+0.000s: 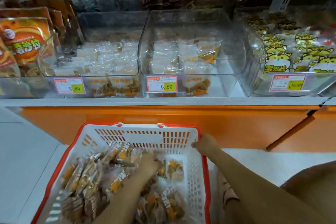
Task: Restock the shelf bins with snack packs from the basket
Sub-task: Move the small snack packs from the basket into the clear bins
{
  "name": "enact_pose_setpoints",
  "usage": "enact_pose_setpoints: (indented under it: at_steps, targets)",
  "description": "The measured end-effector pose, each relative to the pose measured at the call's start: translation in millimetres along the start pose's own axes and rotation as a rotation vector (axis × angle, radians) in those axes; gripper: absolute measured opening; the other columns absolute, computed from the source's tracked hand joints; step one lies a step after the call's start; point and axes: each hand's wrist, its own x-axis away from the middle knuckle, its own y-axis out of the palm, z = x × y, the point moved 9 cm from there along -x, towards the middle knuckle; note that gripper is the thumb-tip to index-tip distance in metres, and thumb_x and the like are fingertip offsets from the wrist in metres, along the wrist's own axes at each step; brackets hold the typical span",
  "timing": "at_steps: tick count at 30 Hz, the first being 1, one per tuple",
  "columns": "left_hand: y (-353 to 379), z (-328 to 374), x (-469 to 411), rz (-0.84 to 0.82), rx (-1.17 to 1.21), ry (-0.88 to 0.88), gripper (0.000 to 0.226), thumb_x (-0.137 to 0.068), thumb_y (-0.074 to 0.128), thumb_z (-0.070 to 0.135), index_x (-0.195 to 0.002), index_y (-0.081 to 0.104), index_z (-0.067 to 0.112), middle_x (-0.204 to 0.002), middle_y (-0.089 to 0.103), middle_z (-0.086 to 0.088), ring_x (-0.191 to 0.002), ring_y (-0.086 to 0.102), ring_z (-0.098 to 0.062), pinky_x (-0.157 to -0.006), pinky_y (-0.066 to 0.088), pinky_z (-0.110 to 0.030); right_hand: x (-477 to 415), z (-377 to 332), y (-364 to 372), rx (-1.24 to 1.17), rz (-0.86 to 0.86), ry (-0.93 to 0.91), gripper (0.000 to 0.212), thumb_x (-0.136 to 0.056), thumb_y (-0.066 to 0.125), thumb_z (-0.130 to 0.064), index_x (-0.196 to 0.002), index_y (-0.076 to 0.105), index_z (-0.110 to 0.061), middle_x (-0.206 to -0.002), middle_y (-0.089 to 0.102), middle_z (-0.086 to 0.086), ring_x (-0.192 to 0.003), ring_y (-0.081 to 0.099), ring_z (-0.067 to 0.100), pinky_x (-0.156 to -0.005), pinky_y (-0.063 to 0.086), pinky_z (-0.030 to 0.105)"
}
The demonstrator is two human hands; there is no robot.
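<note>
Picking step: reaching left hand point(149, 164) among snack packs point(91, 174) in basket point(145, 136), grasp hidden; clamping rim with right hand point(206, 143); next likely needing lift toward shelf bin point(190, 42).

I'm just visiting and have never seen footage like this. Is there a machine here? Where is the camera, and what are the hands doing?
No machine here: a person works with bare hands, and the one picture comes from a camera worn on their head, looking forward and down. The left hand reaches among small clear snack packs with orange print in a white plastic basket with a red rim; blur hides whether it holds one. The right hand grips the basket's right edge. Above, clear plastic shelf bins hold similar packs behind red-framed price tags.
</note>
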Motion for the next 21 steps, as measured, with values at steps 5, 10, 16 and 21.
enact_pose_setpoints:
  at_steps: [5,10,16,21]
  targets:
    - [48.3,-33.8,-17.0,-0.143,0.008,-0.169,0.024,-0.094,0.053,0.021,-0.081,0.063,0.003,-0.082,0.063,-0.013,-0.071,0.058,-0.019,-0.065,0.049,-0.033,-24.3,8.1,1.1,0.002,0.141,0.097,0.030,-0.088,0.050,-0.005,-0.060,0.049,-0.014,-0.060,0.052,-0.002,-0.052,0.051,0.010,-0.043,0.040,0.017]
    - [70.5,-28.5,-18.6,-0.162,0.217,-0.263,0.019,-0.084,0.068,0.011,-0.082,0.050,0.016,-0.075,0.050,0.002,-0.068,0.053,-0.010,-0.045,0.041,-0.010,-29.8,7.9,0.5,-0.005,0.170,0.099,0.029,-0.087,0.048,-0.001,-0.060,0.047,-0.012,-0.059,0.049,-0.001,-0.047,0.045,0.010,-0.040,0.034,0.017]
    - [94.3,-11.2,-27.0,-0.162,0.114,-0.178,0.019,-0.084,0.068,0.019,-0.075,0.051,0.018,-0.076,0.052,0.004,-0.074,0.053,-0.014,-0.064,0.052,-0.030,-34.3,6.6,2.8,-0.015,0.157,0.042,0.015,-0.084,0.048,0.002,-0.077,0.061,-0.001,-0.071,0.060,0.008,-0.049,0.047,0.014,-0.044,0.038,0.018]
    - [96.8,-15.1,-29.1,-0.134,0.040,-0.174,0.015,-0.082,0.062,0.011,-0.069,0.055,0.009,-0.068,0.056,-0.003,-0.060,0.052,-0.014,-0.050,0.041,-0.021,-38.0,10.4,3.7,-0.007,0.161,0.071,0.018,-0.084,0.049,0.002,-0.069,0.054,-0.007,-0.060,0.051,0.001,-0.047,0.045,0.011,-0.038,0.031,0.017]
